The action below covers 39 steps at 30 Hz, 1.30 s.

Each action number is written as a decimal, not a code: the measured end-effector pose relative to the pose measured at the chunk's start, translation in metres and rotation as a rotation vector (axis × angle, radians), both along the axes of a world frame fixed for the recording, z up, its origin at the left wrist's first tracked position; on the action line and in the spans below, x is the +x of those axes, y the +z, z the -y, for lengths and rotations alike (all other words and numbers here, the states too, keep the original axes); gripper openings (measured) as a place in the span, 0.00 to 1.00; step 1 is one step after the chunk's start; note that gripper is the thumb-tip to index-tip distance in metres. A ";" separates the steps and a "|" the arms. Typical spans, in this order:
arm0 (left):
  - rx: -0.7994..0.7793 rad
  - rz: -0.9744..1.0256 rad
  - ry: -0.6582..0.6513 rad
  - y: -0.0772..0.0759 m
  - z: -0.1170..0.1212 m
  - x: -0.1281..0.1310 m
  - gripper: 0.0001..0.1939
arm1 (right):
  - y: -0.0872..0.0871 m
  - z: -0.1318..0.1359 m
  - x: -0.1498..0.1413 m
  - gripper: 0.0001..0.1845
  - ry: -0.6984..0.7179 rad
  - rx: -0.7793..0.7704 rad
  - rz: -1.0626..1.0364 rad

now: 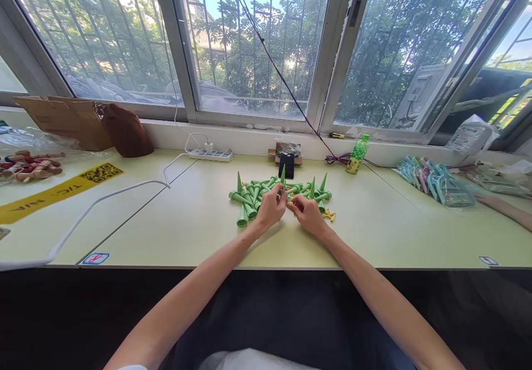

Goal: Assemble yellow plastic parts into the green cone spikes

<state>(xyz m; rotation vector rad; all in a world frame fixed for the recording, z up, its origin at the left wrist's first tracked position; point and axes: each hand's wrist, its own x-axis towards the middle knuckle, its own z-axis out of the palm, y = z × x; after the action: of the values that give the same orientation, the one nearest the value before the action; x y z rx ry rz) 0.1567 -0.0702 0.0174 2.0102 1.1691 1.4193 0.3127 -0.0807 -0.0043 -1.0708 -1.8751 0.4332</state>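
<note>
On my feed, the left hand (271,210) has its fingers and thumb closed around a green cone (283,175), tip pointing up. Just beside it, the right hand (308,215) has its fingertips drawn together near the held cone — I cannot tell whether anything is pinched between them.

Around both hands I see a heap of green cones (251,195), most lying on their sides and a few standing point-up. Small yellow pieces (330,215) lie among them and at the heap's right edge. All of it rests on the pale yellow-green table (199,237).

Just behind the heap I make out a black phone-like object (286,165), leaning by a small open carton (273,153). To its right stands a green-capped bottle (357,155); to its left, a white power strip (211,155) lies near the wall. Farther right I have bagged pastel hangers or clips (443,181) — a co-worker's forearm (507,210) reaches in beside them.
</note>
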 end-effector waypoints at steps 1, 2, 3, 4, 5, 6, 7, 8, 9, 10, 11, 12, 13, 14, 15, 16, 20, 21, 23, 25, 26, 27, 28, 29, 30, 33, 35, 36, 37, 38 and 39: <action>-0.006 0.004 -0.008 0.000 0.000 0.000 0.03 | 0.000 0.000 0.000 0.11 0.006 -0.004 -0.004; -0.012 0.009 -0.014 0.000 0.000 0.000 0.03 | 0.000 0.000 0.000 0.11 0.011 -0.006 -0.005; -0.018 0.014 -0.018 0.000 0.000 0.000 0.03 | 0.000 0.000 0.000 0.12 0.015 -0.005 -0.003; -0.022 0.019 -0.021 0.000 0.000 0.000 0.03 | 0.000 0.000 0.000 0.14 0.016 -0.001 0.001; -0.027 0.022 -0.023 0.000 0.000 -0.001 0.03 | 0.000 0.000 0.000 0.16 0.016 0.005 0.009; -0.031 0.026 -0.024 0.000 0.000 -0.001 0.03 | 0.000 0.000 0.000 0.17 0.015 0.014 0.018; -0.037 0.031 -0.026 0.000 0.000 -0.001 0.03 | -0.001 -0.001 0.000 0.19 0.012 0.023 0.029; -0.043 0.039 -0.029 0.000 0.000 -0.001 0.04 | -0.001 -0.001 0.001 0.20 0.008 0.033 0.040; -0.050 0.050 -0.033 0.001 0.000 -0.001 0.04 | -0.001 -0.002 0.001 0.21 0.003 0.040 0.051; -0.057 0.063 -0.037 0.001 -0.001 -0.001 0.05 | -0.002 -0.002 0.001 0.21 -0.002 0.045 0.058; -0.063 0.076 -0.042 0.001 -0.001 -0.001 0.06 | -0.002 -0.002 0.001 0.22 -0.006 0.046 0.061; -0.069 0.089 -0.047 0.001 -0.001 -0.001 0.06 | -0.002 -0.002 0.001 0.23 -0.007 0.042 0.059; -0.074 0.101 -0.051 0.001 -0.001 -0.001 0.07 | -0.001 -0.002 0.001 0.23 -0.007 0.033 0.052; -0.078 0.110 -0.054 0.002 -0.001 0.000 0.07 | 0.000 -0.001 0.001 0.23 -0.004 0.024 0.041; -0.080 0.115 -0.055 0.002 -0.001 0.000 0.08 | 0.001 0.000 0.000 0.22 -0.002 0.016 0.027; -0.081 0.117 -0.054 0.002 -0.001 0.000 0.08 | 0.002 0.001 0.000 0.21 -0.002 0.011 0.013; -0.080 0.117 -0.057 0.002 -0.001 0.000 0.08 | 0.003 0.003 -0.001 0.15 0.002 0.026 -0.015; -0.082 0.118 -0.061 0.002 -0.001 0.000 0.08 | 0.002 0.003 -0.002 0.14 0.006 0.029 -0.019; -0.087 0.120 -0.066 0.002 -0.001 -0.001 0.08 | 0.001 0.002 -0.002 0.14 0.016 0.021 -0.028; -0.090 0.121 -0.070 0.002 -0.001 -0.001 0.07 | 0.000 0.001 -0.001 0.15 0.018 0.006 -0.040; -0.090 0.122 -0.073 0.002 -0.001 -0.001 0.07 | -0.001 0.001 -0.001 0.15 0.018 0.001 -0.043; -0.089 0.124 -0.075 0.002 -0.001 -0.001 0.07 | -0.001 0.000 -0.001 0.15 0.016 0.000 -0.044; -0.088 0.126 -0.077 0.002 -0.001 -0.001 0.07 | -0.001 0.000 -0.001 0.15 0.014 0.002 -0.043; -0.087 0.129 -0.082 0.002 -0.001 -0.001 0.07 | -0.001 0.000 -0.001 0.15 0.011 0.004 -0.040; -0.087 0.134 -0.087 0.002 -0.001 -0.001 0.08 | 0.000 0.000 -0.001 0.16 0.010 0.006 -0.035; -0.098 0.146 -0.103 0.002 -0.001 -0.001 0.08 | 0.001 0.000 0.000 0.17 0.005 0.005 -0.020; -0.101 0.155 -0.109 0.002 -0.001 -0.001 0.09 | 0.001 0.001 0.000 0.17 0.002 0.008 -0.007; -0.100 0.156 -0.109 0.002 -0.001 -0.001 0.08 | 0.001 0.001 0.000 0.17 0.000 0.011 -0.001; -0.098 0.156 -0.108 0.002 -0.001 -0.001 0.08 | 0.001 0.001 0.000 0.18 -0.001 0.015 0.003; -0.097 0.154 -0.107 0.002 -0.001 -0.001 0.08 | 0.001 0.001 0.000 0.18 -0.001 0.017 0.006; -0.099 0.151 -0.105 0.002 -0.001 -0.001 0.08 | 0.001 0.001 0.000 0.18 0.000 0.019 0.007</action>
<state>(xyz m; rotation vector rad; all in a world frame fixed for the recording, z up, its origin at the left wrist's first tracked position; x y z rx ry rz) 0.1560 -0.0690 0.0193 1.8352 1.0327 1.4062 0.3125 -0.0813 -0.0038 -1.0609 -1.8822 0.4111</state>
